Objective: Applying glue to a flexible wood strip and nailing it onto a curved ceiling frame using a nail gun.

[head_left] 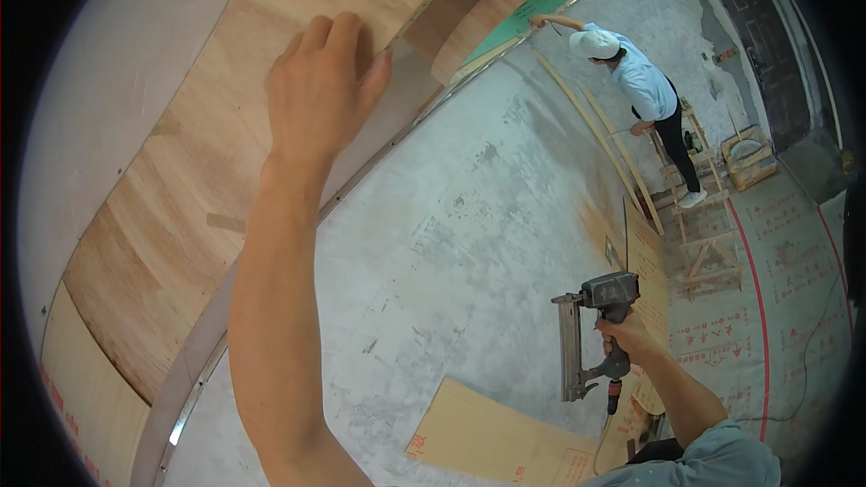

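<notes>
My left hand (320,86) reaches up to the plywood panel (171,243) overhead. Its fingers rest against the wood, slightly bent, and the thumb stands apart near the panel's edge. Lower right, my right hand (627,338) is wrapped round the handle of a dark nail gun (609,293). The gun's long magazine stands upright, on the side toward the grey wall. A red and black air-hose coupling (613,394) hangs from the handle's base. A metal edge strip (361,171) runs along the wall beside the panel.
A co-worker (645,81) stands on a wooden trestle (708,243), one arm raised to a green board (541,4). Long wood strips (600,140) lean on the grey wall (451,243). Below are a yellowish board (505,433), a printed floor covering (722,343) and a dark door (767,54).
</notes>
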### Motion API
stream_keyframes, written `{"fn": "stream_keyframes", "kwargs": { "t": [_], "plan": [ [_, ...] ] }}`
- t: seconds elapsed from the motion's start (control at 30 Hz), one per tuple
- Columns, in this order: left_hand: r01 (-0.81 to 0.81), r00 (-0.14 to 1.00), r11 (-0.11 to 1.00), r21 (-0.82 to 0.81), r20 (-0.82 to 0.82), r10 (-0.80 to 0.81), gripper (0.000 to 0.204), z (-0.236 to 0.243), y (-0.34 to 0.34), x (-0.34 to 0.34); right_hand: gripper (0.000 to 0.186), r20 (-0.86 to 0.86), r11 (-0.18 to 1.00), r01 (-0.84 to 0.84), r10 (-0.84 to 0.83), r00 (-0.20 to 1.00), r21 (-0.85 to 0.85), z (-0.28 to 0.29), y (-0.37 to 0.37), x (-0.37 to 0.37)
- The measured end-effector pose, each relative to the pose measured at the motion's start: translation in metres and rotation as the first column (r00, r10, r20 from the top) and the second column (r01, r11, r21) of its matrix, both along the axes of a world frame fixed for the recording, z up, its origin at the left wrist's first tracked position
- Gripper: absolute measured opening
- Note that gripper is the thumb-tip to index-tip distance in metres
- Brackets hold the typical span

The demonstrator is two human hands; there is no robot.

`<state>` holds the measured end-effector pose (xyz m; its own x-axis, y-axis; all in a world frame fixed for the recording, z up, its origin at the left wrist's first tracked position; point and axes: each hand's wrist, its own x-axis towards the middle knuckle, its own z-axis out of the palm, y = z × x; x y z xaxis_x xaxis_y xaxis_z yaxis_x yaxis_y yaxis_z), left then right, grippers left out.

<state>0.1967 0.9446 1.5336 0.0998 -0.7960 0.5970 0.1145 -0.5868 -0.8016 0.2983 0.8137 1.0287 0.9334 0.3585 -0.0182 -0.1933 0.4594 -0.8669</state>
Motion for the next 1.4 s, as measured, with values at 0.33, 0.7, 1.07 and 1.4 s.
{"fn": "stream_keyframes", "kwargs": {
  "t": [0.33, 0.7, 1.07, 1.4],
  "plan": [
    [0.170, 0.981, 0.980, 0.103, 0.074, -0.178, 0.032, -0.013, 0.010, -0.002, 0.015, 0.010, 0.994, 0.066, -0.067, 0.998, 0.083, -0.008, 0.003, -0.004],
    [-0.007, 1.000, 0.986, -0.164, 0.014, 0.010, 0.027, -0.002, -0.036, 0.000, 0.016, -0.003, 0.992, 0.092, -0.092, 0.996, 0.082, -0.017, 0.008, 0.003],
    [0.109, 0.978, 0.994, -0.027, 0.180, -0.103, 0.031, 0.003, 0.045, 0.003, 0.021, -0.034, 0.984, 0.161, -0.159, 0.987, 0.073, -0.027, 0.004, 0.007],
    [-0.321, 0.893, 0.945, -0.061, 0.312, 0.324, 0.025, -0.028, 0.152, -0.057, 0.024, -0.018, 1.000, 0.010, -0.009, 1.000, 0.010, -0.027, -0.012, 0.014]
  ]
}}
